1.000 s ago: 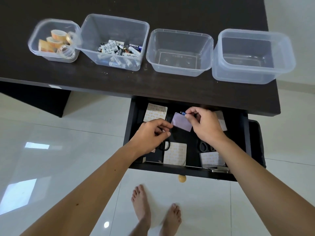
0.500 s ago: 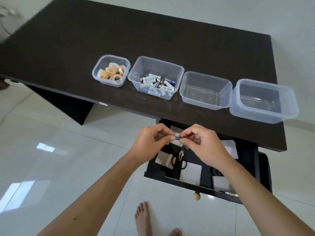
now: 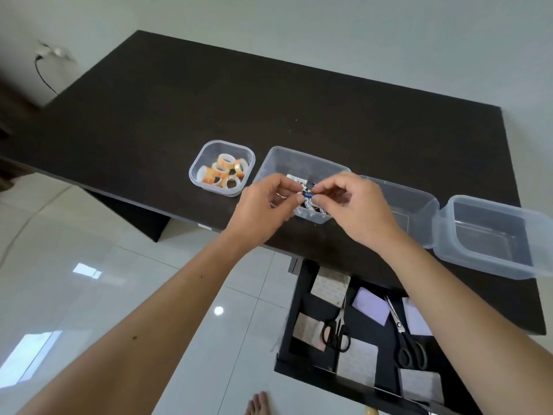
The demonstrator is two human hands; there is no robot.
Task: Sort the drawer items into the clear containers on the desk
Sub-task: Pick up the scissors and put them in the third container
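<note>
A: Battery [image 3: 307,193], small and blue — we pinch it between both grips, left hand [image 3: 263,209] at one end, right hand [image 3: 356,206] at the other, just above the battery container [image 3: 302,158].

B: We see that container on the desk [image 3: 329,115], between the tape-roll container [image 3: 222,167] and an empty container [image 3: 419,205]. Below, the open drawer [image 3: 302,298] holds two scissors [image 3: 338,330] and note pads [image 3: 371,305].

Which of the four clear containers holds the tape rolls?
The small container at the far left of the row; it alone holds orange tape rolls.
</note>
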